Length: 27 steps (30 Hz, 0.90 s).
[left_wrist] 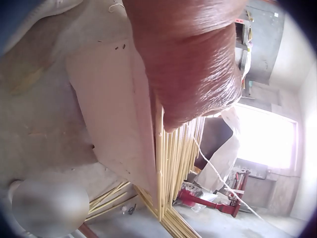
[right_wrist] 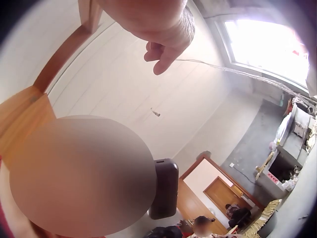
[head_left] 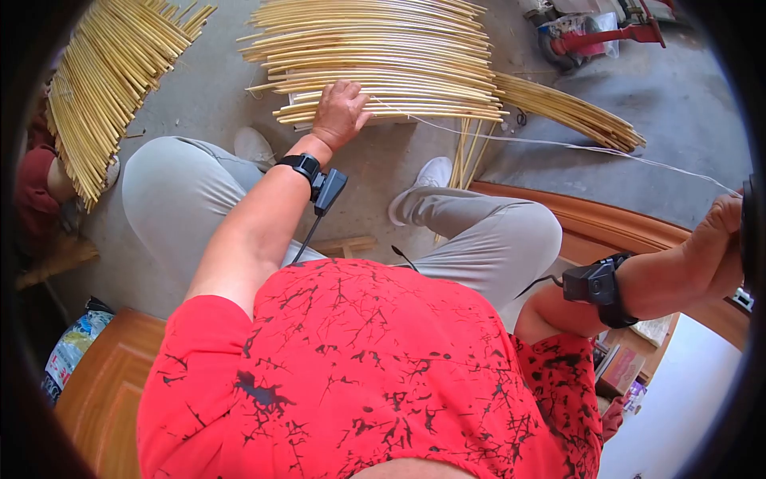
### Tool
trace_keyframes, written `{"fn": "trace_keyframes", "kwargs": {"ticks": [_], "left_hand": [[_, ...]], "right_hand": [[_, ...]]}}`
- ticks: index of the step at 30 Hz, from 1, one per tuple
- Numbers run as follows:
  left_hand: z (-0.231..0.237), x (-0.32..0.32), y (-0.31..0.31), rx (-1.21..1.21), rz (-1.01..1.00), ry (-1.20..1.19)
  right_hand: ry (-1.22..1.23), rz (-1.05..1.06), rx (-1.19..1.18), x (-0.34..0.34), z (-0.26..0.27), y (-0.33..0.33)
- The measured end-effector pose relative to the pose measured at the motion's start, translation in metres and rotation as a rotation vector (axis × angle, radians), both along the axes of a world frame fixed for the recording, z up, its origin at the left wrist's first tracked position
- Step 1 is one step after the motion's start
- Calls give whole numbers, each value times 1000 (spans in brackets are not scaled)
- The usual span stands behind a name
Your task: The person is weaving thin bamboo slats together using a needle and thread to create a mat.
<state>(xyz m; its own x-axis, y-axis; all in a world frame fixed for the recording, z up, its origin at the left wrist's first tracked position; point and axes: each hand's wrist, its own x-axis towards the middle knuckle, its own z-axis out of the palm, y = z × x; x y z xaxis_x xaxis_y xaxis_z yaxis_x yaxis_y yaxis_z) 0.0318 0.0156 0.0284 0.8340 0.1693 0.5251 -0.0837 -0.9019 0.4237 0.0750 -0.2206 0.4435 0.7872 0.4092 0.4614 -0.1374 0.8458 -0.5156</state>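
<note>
A mat of thin yellow bamboo sticks (head_left: 383, 49), laid side by side, spreads over a pale board (left_wrist: 109, 104). My left hand (head_left: 341, 112) rests on the sticks along the mat's near edge, its fingers pointing away from me. Beside that hand's thumb, a thin white string (head_left: 511, 139) leaves the sticks and runs off to the right. Its far end meets my right hand (right_wrist: 161, 34), raised high at the right and pinching the string between thumb and curled fingers. The string looks taut in the right wrist view.
Another fan of sticks (head_left: 120, 76) stands at the left beside another person's leg. A loose bundle of sticks (head_left: 570, 112) juts out right of the mat. Behind it is a red metal tool (head_left: 610, 36). A wooden panel (head_left: 112, 391) lies at lower left.
</note>
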Motion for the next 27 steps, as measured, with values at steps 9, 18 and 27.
{"fn": "trace_keyframes", "kwargs": {"ticks": [9, 18, 27], "left_hand": [[-8, -6, 0, -4, 19, 79], [-3, -9, -7, 55, 67, 85], [-17, 20, -20, 201, 13, 128]], "right_hand": [[18, -215, 35, -11, -13, -10], [190, -162, 162, 3, -38, -33], [-279, -483, -893, 19, -163, 4]]}}
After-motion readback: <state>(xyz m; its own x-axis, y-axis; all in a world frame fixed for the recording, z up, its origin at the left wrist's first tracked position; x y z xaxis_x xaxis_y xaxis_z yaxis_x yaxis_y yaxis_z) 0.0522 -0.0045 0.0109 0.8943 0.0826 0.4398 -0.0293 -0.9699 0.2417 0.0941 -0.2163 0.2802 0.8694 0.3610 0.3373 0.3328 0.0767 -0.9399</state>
